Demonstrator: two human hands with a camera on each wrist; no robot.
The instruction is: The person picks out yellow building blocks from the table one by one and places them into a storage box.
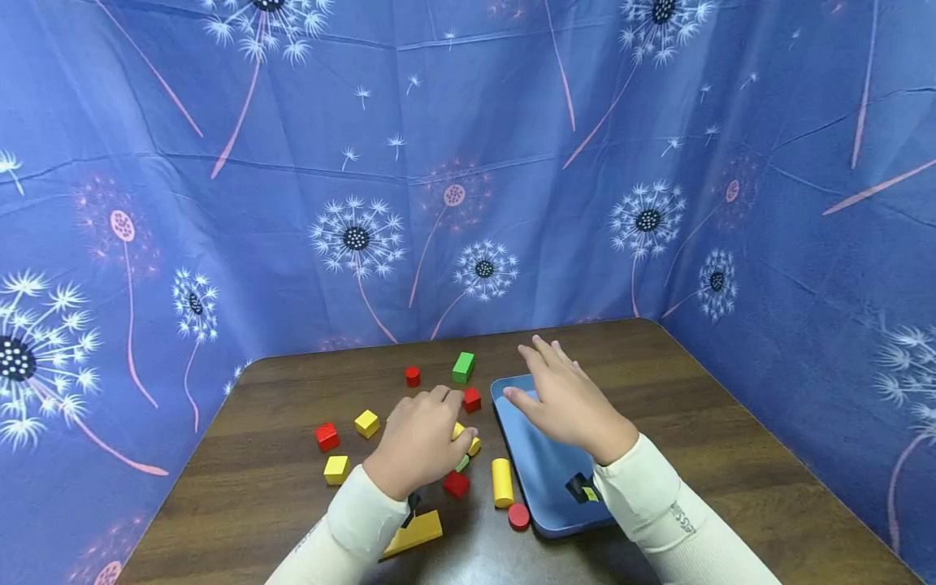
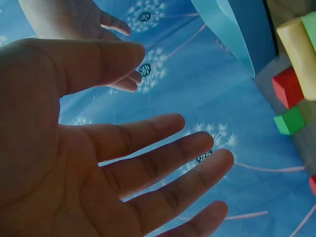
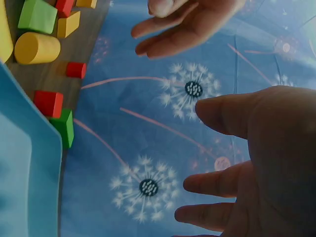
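Note:
My left hand hovers over the toy blocks left of the tray, its fingers loosely spread and holding nothing in the left wrist view. Under and beside it are a red cube, a red block and a yellow piece, partly hidden by the hand. My right hand is held above the blue tray, fingers straight, thumb apart, nothing in its grasp. A yellow cylinder and a red disc lie along the tray's left side.
Farther back stand a green block and a red cylinder. To the left lie a red cube and two yellow cubes, one nearer. A long yellow block sits near the front. A blue patterned curtain hangs behind the brown table.

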